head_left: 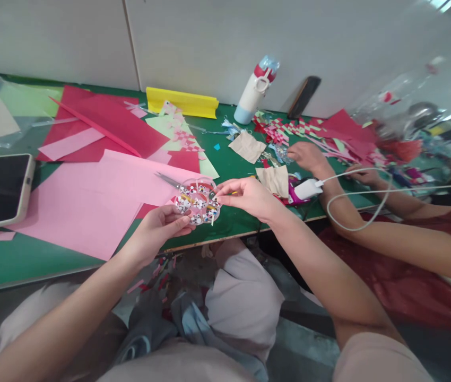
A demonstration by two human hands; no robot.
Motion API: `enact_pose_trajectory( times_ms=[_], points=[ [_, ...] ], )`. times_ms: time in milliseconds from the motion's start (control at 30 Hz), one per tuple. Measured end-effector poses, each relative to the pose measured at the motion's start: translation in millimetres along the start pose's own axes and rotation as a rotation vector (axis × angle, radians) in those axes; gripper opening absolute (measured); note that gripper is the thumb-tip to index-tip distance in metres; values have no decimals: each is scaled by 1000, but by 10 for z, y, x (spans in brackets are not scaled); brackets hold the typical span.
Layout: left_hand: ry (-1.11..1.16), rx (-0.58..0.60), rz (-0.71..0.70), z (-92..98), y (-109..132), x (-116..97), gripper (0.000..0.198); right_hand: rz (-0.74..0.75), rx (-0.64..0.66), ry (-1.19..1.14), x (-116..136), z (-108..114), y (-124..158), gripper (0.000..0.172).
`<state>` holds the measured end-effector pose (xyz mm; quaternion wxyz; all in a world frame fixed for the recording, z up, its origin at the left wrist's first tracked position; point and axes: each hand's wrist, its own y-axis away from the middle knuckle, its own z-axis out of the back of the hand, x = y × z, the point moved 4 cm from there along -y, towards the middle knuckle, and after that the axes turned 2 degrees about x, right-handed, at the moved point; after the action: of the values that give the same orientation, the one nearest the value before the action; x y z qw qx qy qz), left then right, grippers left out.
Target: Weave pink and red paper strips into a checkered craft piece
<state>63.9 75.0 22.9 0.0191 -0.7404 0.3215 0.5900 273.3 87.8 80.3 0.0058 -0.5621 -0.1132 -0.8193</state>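
A clear, flower-shaped compartment box (197,200) full of small red, white, black and yellow pieces sits at the table's front edge. My left hand (168,225) grips its lower left rim, thumb on top and fingers underneath. At the box's right compartments, my right hand (241,195) has thumb and forefinger pinched together; whatever is between them is too small to make out. Scissors (167,179) lie just behind the box, their blades pointing to the back left. Pink paper sheets (86,207) spread out to the left of the box.
A phone (0,188) lies far left, near red paper (118,122). Behind stand a yellow folded strip (181,102) and a white bottle (252,93). At right, a co-worker's hands (307,156) are among paper strips, beige pouches (247,147) and a white cable (353,228).
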Motion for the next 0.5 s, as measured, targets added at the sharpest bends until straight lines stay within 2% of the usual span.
enact_pose_trajectory(
  times_ms=[233, 367, 500],
  points=[
    [41, 3, 4, -62, 30, 7, 37, -112, 53, -131, -57, -36, -1, 29],
    [94, 44, 29, -214, 103, 106, 38, -140, 108, -76, -107, 4, 32, 27],
    [85, 139, 95, -318, 175, 202, 34, -147, 143, -32, -189, 109, 80, 25]
  ],
)
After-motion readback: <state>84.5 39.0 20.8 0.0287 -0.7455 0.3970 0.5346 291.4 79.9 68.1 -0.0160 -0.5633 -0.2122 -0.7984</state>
